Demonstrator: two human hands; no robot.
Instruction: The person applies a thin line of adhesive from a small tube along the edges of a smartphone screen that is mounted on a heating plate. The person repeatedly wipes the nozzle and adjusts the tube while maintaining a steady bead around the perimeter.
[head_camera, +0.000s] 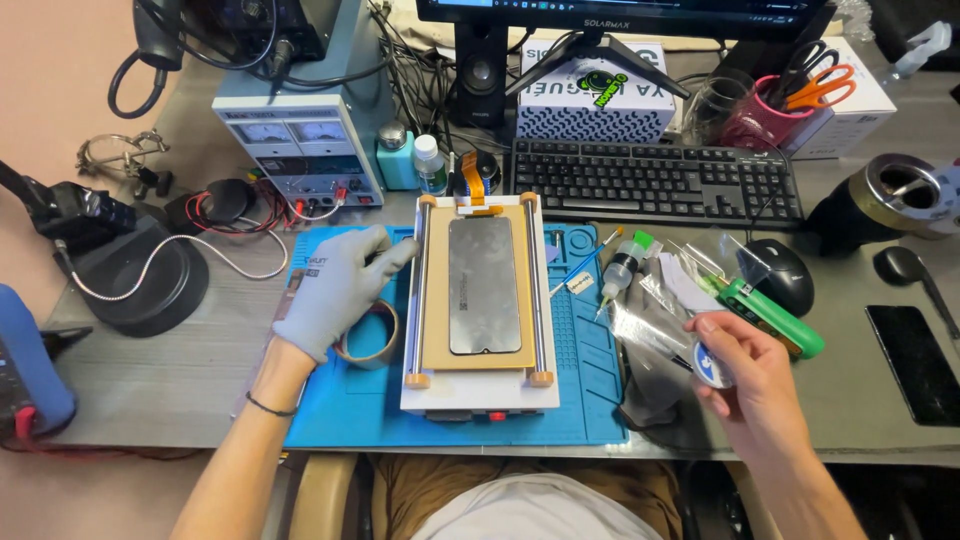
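Observation:
A dark phone screen panel (484, 285) lies flat on the tan plate of a white separator machine (480, 395), which stands on a blue work mat (330, 420). My left hand (335, 290), in a grey glove, rests on the mat beside the machine's left rail, its fingers touching the rail's upper part. A roll of tape (372, 340) lies just under that hand. My bare right hand (745, 365) is raised to the right of the mat, holding a small round blue-and-white spool (712, 365), next to clear plastic bags (660, 320).
A black keyboard (655, 180) and mouse (785, 275) sit behind. A bench power supply (295, 145) stands at back left, a small squeeze bottle (622, 268) and a green tube (775, 318) at right, a dark phone (918, 365) at far right, and a lamp base (140, 280) at left.

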